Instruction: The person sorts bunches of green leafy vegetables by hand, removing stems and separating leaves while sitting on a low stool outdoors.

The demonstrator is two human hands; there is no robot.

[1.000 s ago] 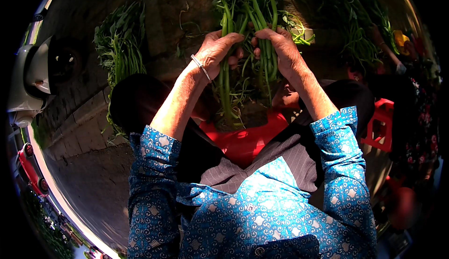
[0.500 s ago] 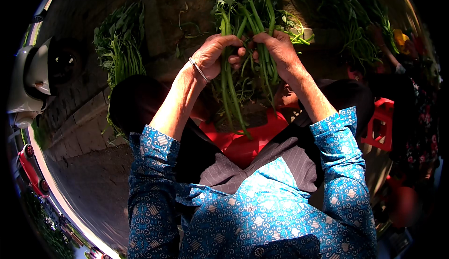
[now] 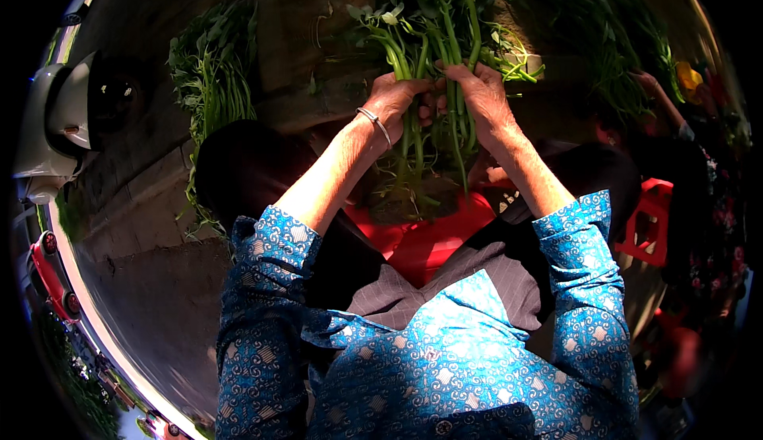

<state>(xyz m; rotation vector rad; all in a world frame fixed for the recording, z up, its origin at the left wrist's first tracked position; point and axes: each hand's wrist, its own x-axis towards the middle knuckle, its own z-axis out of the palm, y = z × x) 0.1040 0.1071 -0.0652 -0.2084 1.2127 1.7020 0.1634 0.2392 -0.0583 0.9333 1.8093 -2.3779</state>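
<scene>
From where I stand I see a seated person bent over leafy greens, both hands out in front, nearly meeting. The left hand, with a silver bracelet at its wrist, curls closed around a bundle of green stems, the thumb pressed across it. The right hand pinches a second bundle between thumb and fingers, closed as well; I cannot tell whether the fingertips of the two hands touch. Both bundles hang between the knees, leafy tops pointing away from the person, ends dangling towards a red plastic surface. A heap of greens lies to the left, and more greens spread in shade to the right, where another person's hand reaches in near a red stool.
</scene>
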